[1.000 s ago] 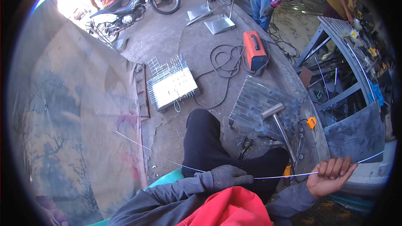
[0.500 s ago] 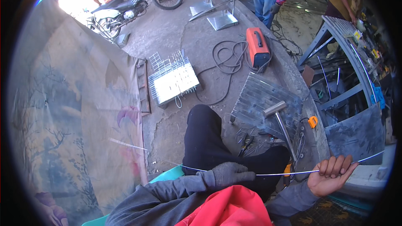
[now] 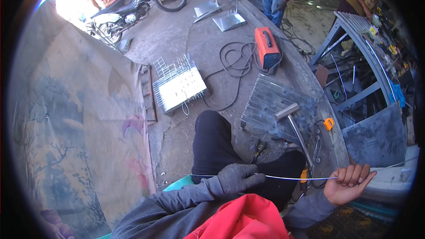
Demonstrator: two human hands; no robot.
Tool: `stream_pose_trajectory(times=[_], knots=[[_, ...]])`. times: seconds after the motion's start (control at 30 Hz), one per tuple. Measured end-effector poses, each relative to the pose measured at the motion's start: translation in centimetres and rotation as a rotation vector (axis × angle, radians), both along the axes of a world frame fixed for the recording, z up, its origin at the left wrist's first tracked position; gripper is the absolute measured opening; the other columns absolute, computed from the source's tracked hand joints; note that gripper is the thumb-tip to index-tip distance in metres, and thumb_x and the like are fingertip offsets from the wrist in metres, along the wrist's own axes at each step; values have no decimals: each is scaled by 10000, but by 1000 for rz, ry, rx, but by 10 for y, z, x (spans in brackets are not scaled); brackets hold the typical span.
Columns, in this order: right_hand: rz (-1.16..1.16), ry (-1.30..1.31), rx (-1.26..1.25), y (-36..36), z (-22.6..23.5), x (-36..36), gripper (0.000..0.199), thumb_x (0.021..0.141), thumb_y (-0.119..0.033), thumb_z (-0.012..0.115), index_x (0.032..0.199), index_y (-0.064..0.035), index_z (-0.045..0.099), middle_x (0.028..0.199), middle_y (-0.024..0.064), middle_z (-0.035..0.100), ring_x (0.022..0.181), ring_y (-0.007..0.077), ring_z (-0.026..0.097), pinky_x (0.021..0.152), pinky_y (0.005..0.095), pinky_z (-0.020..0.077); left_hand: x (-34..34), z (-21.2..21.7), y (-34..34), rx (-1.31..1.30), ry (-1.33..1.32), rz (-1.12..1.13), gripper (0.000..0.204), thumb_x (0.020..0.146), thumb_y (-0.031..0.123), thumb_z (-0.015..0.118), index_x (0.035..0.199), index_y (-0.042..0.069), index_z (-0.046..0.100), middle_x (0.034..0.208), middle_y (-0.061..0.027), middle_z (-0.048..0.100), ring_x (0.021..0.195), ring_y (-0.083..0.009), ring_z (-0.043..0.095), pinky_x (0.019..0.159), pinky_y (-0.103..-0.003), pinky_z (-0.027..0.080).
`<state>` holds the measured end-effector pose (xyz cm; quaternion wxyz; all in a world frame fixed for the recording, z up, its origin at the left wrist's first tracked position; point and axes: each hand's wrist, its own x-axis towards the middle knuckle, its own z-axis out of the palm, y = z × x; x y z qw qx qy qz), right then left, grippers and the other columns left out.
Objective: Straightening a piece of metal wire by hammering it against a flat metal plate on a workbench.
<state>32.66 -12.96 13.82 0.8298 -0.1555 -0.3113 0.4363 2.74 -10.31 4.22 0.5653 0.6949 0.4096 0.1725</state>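
A thin, shiny metal rod (image 3: 301,178) stretches across my lap. Around it my left hand (image 3: 239,178), in a dark grey glove, is closed above my thighs. My bare right hand (image 3: 349,184) grips the rod farther right, fingers curled over it. Between my hands the rod sags slightly, and both outer ends look faint or blurred. Beyond my right knee, a metal hammer (image 3: 295,126) lies with its head on a low slatted metal stand (image 3: 270,102). Pliers (image 3: 259,149) rest on the ground near the stand, among small rod pieces.
Ahead is a metal box (image 3: 181,86) with wire grids on top. An orange machine (image 3: 267,48) with coiled cable stands beyond. A fabric curtain (image 3: 93,119) hangs left; a metal frame (image 3: 363,97) stands right. Two people work at the back right; another is near a motorcycle (image 3: 133,9).
The rod's left end, earlier reaching toward the curtain, shows shorter and fainter. My left hand sits slightly higher, and the rod bows between my hands. The whole view has shifted slightly.
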Motion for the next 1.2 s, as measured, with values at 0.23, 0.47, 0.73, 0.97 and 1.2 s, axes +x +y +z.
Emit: stream_pose_trajectory(times=[0.23,0.47,0.73,0.97,1.2], knots=[[56,-81,-1,2,16,-10,438,1097,-445,243,779,-154,315,540,-25,246,426,72,126,392,259,140,3,-7,-22,-13,35,-132,401,935,456,601,888,66,683,806,-184,669,774,-364,670,681,-453,510],[122,-67,-20,6,16,-12,445,1096,-453,228,780,-151,312,547,-16,259,429,72,136,398,262,137,-3,-14,-21,-261,-88,-196,355,969,403,586,941,69,705,793,-162,664,759,-296,668,711,-414,514],[-51,-4,-14,-1,4,-10,454,1100,-435,237,774,-137,343,557,-9,262,453,94,165,441,278,204,-12,10,19,-272,-153,118,311,970,349,637,970,43,695,718,-97,636,701,-189,635,651,-359,494],[211,164,-7,-6,-18,21,428,1106,-407,238,803,-123,343,586,-10,272,477,96,146,448,279,207,-35,-17,3,128,-498,-251,241,1025,221,540,961,14,646,851,-40,604,783,-91,538,693,-299,475],[197,101,-42,-1,-22,32,430,1104,-413,236,797,-128,332,582,-14,259,474,93,133,438,275,196,-38,-13,14,-632,-506,-420,297,1018,115,482,1251,-31,592,1178,-124,626,944,-147,598,856,-300,486]])
